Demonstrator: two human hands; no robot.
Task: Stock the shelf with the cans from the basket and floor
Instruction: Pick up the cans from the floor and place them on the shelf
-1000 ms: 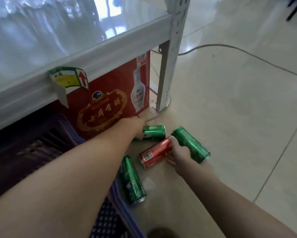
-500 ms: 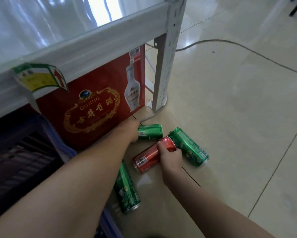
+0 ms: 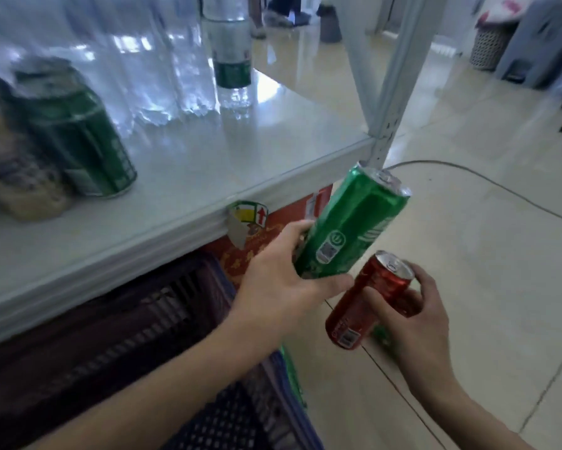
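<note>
My left hand (image 3: 283, 280) grips a tall green can (image 3: 354, 222) by its lower end and holds it tilted in the air just off the front right corner of the white shelf (image 3: 208, 177). My right hand (image 3: 413, 316) grips a red can (image 3: 370, 303) lower down, above the floor. Another green can (image 3: 78, 138) stands upright on the shelf at the left, beside a blurred beige can (image 3: 16, 180). A green can (image 3: 292, 375) on the floor shows partly under my left forearm, next to the dark basket (image 3: 240, 414).
Plastic-wrapped water bottles (image 3: 162, 60) and a single bottle (image 3: 232, 56) stand at the back of the shelf. A red liquor carton (image 3: 273, 228) sits under the shelf. The shelf's upright post (image 3: 393, 92) rises at the right corner. A cable (image 3: 468, 177) runs across the tiled floor.
Both hands have lifted off the floor, the left with a green can, the right with the red can. The view has swung up to the shelf top.
</note>
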